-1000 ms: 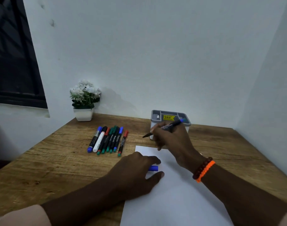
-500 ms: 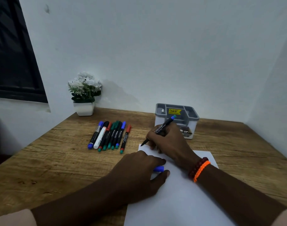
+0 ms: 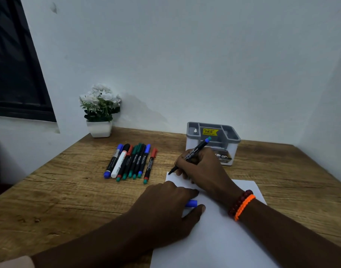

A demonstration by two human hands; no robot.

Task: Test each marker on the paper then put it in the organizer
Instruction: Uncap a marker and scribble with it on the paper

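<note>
My right hand (image 3: 201, 167) grips a black marker with a blue end (image 3: 196, 149), its tip touching the far left corner of the white paper (image 3: 214, 238). My left hand (image 3: 165, 207) lies flat on the paper's left edge and holds the blue cap (image 3: 191, 203) between thumb and fingers. Several capped markers (image 3: 131, 161) lie in a row on the wooden desk to the left. The grey and white organizer (image 3: 231, 140) stands behind my right hand, and I see no markers in its compartments.
A small white pot of white flowers (image 3: 100, 113) sits at the desk's back left corner. White walls close in the back and the right side. A dark window frame (image 3: 16, 64) is at the far left.
My right hand came down and forward from in front of the organizer, bringing the marker tip onto the paper's far corner. My left hand stayed on the paper with the cap.
</note>
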